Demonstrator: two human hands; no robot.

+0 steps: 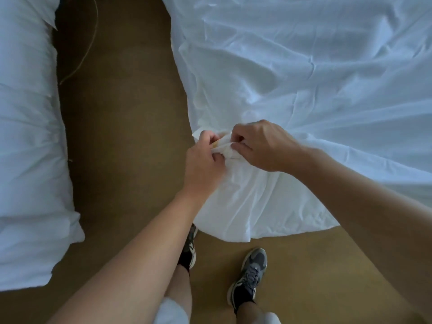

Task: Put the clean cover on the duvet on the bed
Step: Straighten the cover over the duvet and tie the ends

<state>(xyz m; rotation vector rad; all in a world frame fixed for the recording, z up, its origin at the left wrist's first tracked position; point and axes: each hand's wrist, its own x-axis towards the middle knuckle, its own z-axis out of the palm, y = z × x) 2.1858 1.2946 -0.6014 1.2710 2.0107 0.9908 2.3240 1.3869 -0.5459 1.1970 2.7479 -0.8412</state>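
Note:
A white duvet cover [315, 78] lies wrinkled over the bed on the right, and its near corner hangs down over the bed's edge toward the floor. My left hand [205, 164] and my right hand [264, 146] meet at that corner, both pinching a bunched wad of white fabric [225, 148] between fingers and thumbs. A small yellowish bit shows in the wad next to my left thumb. Whether the duvet is inside the cover cannot be told.
A second white bed or pile of bedding [30, 148] fills the left side. Brown carpet [124, 136] forms an aisle between the two. A thin cord [88, 47] trails on the carpet at the top left. My feet in grey trainers [250, 274] stand below the hanging corner.

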